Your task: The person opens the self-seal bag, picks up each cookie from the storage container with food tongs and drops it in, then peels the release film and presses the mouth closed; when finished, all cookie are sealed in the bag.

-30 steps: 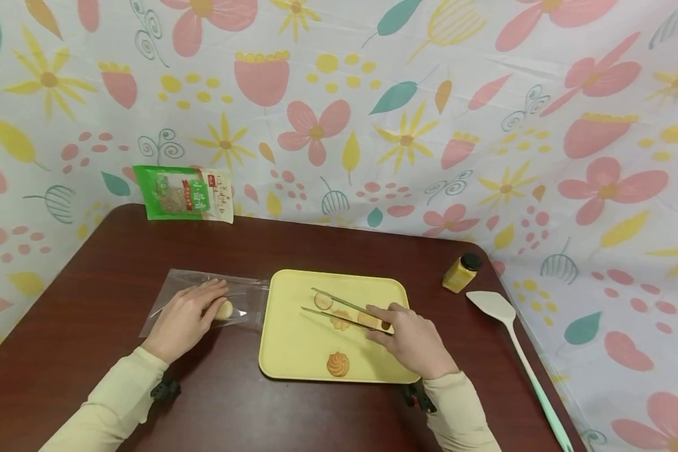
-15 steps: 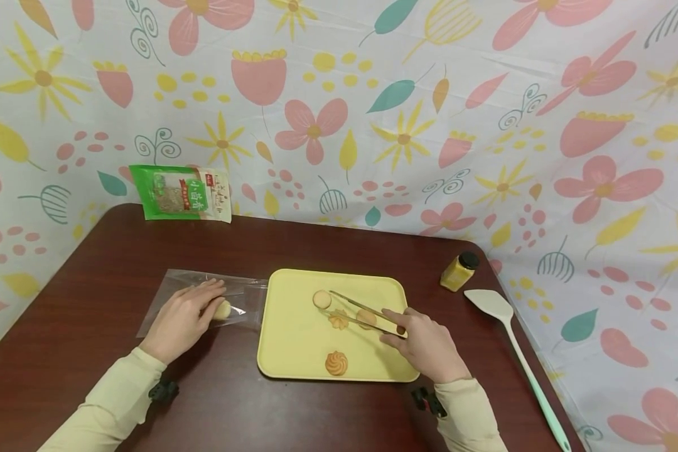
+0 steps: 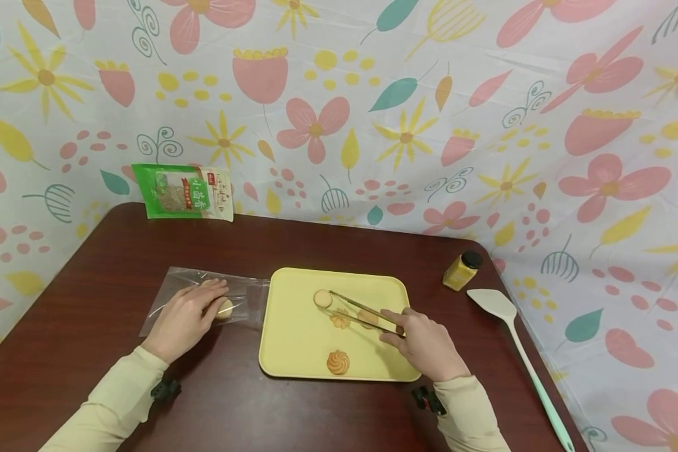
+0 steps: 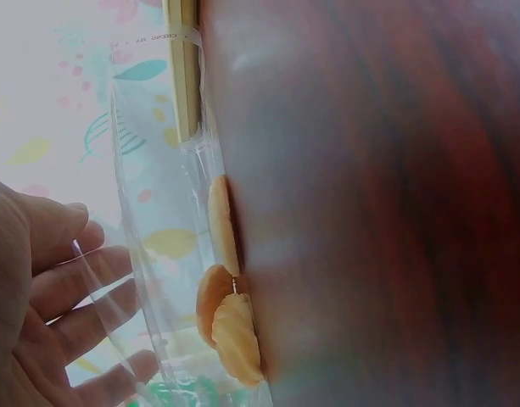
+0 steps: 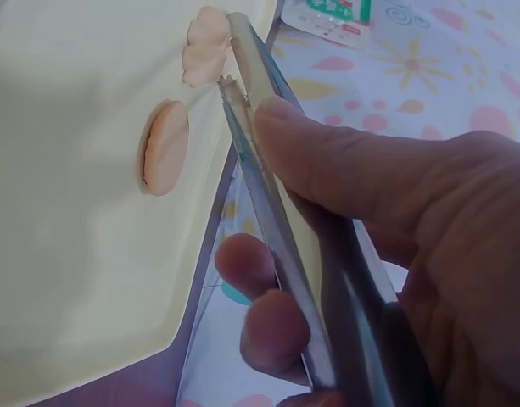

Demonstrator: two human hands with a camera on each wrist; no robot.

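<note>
A clear plastic bag (image 3: pixel 248 301) lies at the left of the yellow tray (image 3: pixel 282 358), with several cookies (image 4: pixel 236 339) inside. My left hand (image 3: pixel 183 317) is over the bag; in the left wrist view thumb and index finger pinch its film. In my right hand (image 3: pixel 426 342) are metal tongs (image 5: pixel 281 195), held over the tray. Their tips straddle the right side of a round cookie (image 3: pixel 323 298). Beneath the tongs are a flower-shaped cookie (image 3: pixel 340 319) and another round cookie (image 3: pixel 368 319). A swirl cookie (image 3: pixel 338 362) lies nearer the tray's front edge.
A green seasoning packet (image 3: pixel 183 192) leans on the patterned cloth (image 3: pixel 395 75) at the back left. Right of the tray stand a black-lidded jar (image 3: pixel 462 271) and, along the table's right edge, a white spatula (image 3: pixel 500 306) with a pale green handle.
My right hand has drawn back to the right, so the tong tips no longer reach past the round cookie. My left hand and the bag have stayed in place.
</note>
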